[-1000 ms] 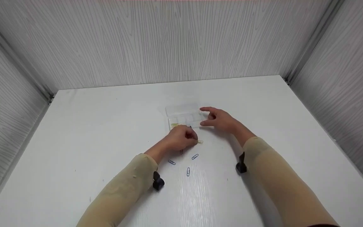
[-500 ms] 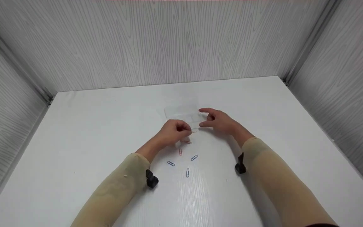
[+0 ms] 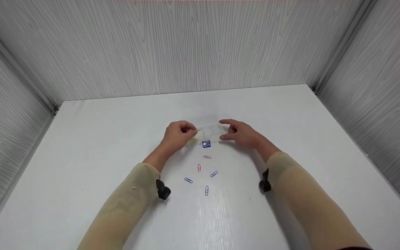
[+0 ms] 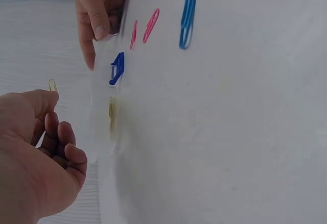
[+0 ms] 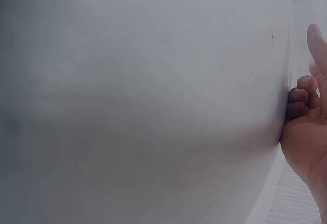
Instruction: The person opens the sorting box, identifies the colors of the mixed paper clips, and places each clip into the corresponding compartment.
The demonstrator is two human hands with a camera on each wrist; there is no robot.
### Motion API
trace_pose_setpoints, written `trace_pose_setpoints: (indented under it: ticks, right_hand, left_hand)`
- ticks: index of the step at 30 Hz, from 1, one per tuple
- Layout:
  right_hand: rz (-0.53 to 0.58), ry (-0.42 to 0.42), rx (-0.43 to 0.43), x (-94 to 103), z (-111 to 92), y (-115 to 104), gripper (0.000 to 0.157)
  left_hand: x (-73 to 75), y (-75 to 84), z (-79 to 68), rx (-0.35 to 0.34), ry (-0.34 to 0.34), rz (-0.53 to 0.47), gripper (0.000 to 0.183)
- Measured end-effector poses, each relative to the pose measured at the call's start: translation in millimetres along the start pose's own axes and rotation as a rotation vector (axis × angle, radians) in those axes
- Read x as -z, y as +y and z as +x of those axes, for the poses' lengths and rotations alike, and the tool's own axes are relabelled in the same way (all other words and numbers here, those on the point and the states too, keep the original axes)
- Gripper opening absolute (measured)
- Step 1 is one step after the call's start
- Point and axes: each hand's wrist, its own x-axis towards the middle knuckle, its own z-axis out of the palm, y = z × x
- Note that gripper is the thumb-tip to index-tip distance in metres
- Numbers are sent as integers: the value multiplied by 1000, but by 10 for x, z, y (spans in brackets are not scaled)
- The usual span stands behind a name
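In the head view my left hand (image 3: 179,135) pinches a yellow paper clip (image 3: 200,129) between thumb and forefinger, over the left part of a clear plastic compartment box (image 3: 216,130). The left wrist view shows that paper clip (image 4: 52,85) sticking up from the fingertips. More yellow paper clips (image 4: 112,117) lie in the box's left front compartment. A blue clasp (image 3: 206,143) is at the box's front. At the box's right end, my right hand (image 3: 240,132) grips it, thumb at the front and forefinger at the back. The box's back left is partly hidden by my left hand.
Two red paper clips (image 3: 207,157) lie on the white table (image 3: 82,156) in front of the box. Nearer to me are three blue paper clips (image 3: 214,173). Grey wood-grain panels (image 3: 200,48) stand at the back and both sides.
My left hand has picked up the yellow paper clip from in front of the box and carried it back and left over the box. The right hand has stayed at the box's right end.
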Motion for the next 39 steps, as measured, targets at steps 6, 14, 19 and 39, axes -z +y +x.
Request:
trace_pose_setpoints:
  ticks: [6, 14, 19, 39]
  right_hand:
    - [3, 1, -4, -24, -2, 22, 66]
    - [22, 2, 4, -21, -15, 10, 67]
    - [15, 12, -10, -15, -29, -3, 67]
    - [12, 9, -36, -13, -16, -17, 66]
  left_hand:
    - [-31, -87, 13, 63, 4, 4, 9]
    - [-66, -85, -20, 74, 52, 3, 17]
    - [-40, -68, -96, 52, 54, -8, 22]
    - [182, -243, -618, 38, -277, -30, 23]
